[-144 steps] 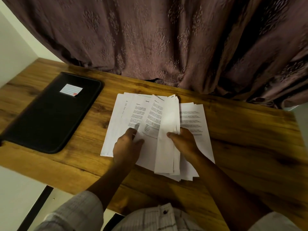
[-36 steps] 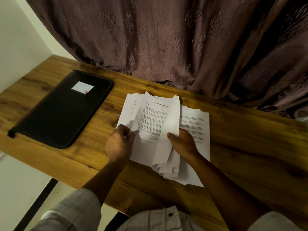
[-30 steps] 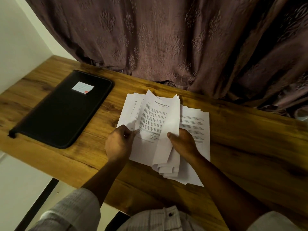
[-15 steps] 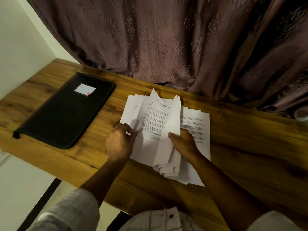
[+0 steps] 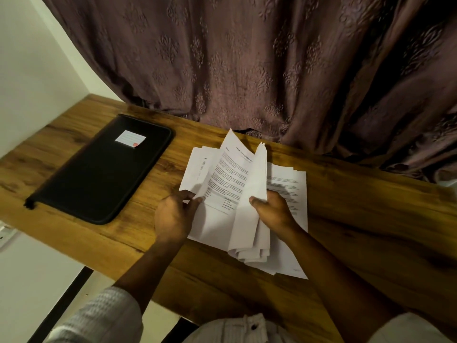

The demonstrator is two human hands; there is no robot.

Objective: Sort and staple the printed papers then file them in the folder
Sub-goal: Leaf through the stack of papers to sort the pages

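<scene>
A loose spread of printed white papers (image 5: 286,191) lies on the wooden table (image 5: 371,219) in front of me. My left hand (image 5: 174,216) pinches the lower left edge of one printed sheet (image 5: 230,179) and holds it tilted up off the pile. My right hand (image 5: 274,211) grips a bundle of several sheets (image 5: 249,219) that stand on edge and curl at the bottom. A closed black zip folder (image 5: 99,174) with a small white label (image 5: 130,139) lies flat to the left of the papers. No stapler is in view.
A brown patterned curtain (image 5: 272,70) hangs along the table's far edge and touches it behind the papers. A white wall (image 5: 32,70) closes the left side. The table's near edge (image 5: 99,246) runs just below my left hand.
My left hand has lifted the printed sheet higher, so its top corner now stands above the pile. The right hand keeps its grip on the upright bundle. The view has shifted slightly.
</scene>
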